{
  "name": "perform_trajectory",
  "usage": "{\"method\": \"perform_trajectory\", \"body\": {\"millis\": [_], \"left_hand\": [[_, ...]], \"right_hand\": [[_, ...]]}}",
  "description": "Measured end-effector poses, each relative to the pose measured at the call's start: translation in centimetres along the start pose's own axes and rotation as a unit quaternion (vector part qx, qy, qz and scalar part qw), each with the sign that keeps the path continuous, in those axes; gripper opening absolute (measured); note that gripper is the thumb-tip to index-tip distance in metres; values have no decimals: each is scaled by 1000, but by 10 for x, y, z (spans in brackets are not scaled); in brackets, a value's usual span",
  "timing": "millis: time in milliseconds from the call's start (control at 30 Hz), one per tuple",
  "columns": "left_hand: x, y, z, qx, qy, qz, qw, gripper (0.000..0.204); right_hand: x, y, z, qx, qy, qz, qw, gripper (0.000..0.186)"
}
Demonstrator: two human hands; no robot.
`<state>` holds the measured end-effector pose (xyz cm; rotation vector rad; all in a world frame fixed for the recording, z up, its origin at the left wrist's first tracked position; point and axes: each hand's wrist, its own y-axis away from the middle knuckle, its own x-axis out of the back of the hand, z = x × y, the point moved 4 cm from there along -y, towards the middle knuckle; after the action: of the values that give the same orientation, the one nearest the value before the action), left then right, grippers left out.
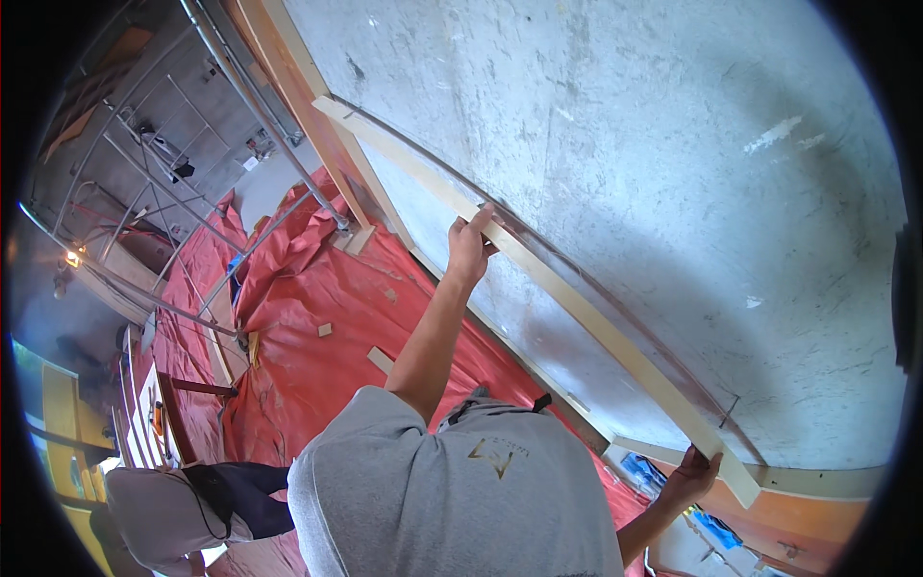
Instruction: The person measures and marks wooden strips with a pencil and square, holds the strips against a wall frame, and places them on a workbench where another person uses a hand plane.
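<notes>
A long pale wooden strip (585, 306) runs slantwise along a grey, scuffed wall panel (654, 144). My left hand (469, 248) grips the strip around its middle, thumb over the upper edge. Near the strip's lower right end, my right hand (690, 479) is closed around its lower edge. Just above the strip, a thin dark brown line (630, 322) follows it along the wall; I cannot tell whether it is a groove or a thin batten. The far end of the strip reaches the wooden upright (306, 87) at the panel's left side.
A red tarp (327, 385) with small wood offcuts (381, 361) covers the floor on the left. Beyond stands a metal tube scaffold (173, 192). Another person (163, 514) in a grey top is at the lower left, beside a work table (154, 413). Blue items (716, 529) lie at lower right.
</notes>
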<state>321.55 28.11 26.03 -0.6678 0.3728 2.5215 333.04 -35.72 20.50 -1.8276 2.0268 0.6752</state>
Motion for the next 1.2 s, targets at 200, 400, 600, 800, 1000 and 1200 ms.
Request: {"method": "perform_trajectory", "body": {"millis": [200,400,600,800,1000,1200], "left_hand": [[9,-64,-47,-21,-153,-101,983,47],[57,-54,-13,-55,-129,-81,987,48],[-14,-31,-20,-20,12,-108,994,53],[-8,-48,-18,-44,-7,-49,998,50],[-2,-42,-11,-225,-107,-121,961,39],[5,-57,-13,-273,-182,-45,943,44]], "right_hand": [[39,-9,-2,166,403,14,900,57],[-55,-9,-4,-42,-11,36,998,40],[-38,10,-39,2,-49,47,998,42],[-50,13,-37,9,-47,32,998,40],[-57,11,-43,17,-34,17,999,41],[-54,11,-46,5,-18,17,1000,41]]}}
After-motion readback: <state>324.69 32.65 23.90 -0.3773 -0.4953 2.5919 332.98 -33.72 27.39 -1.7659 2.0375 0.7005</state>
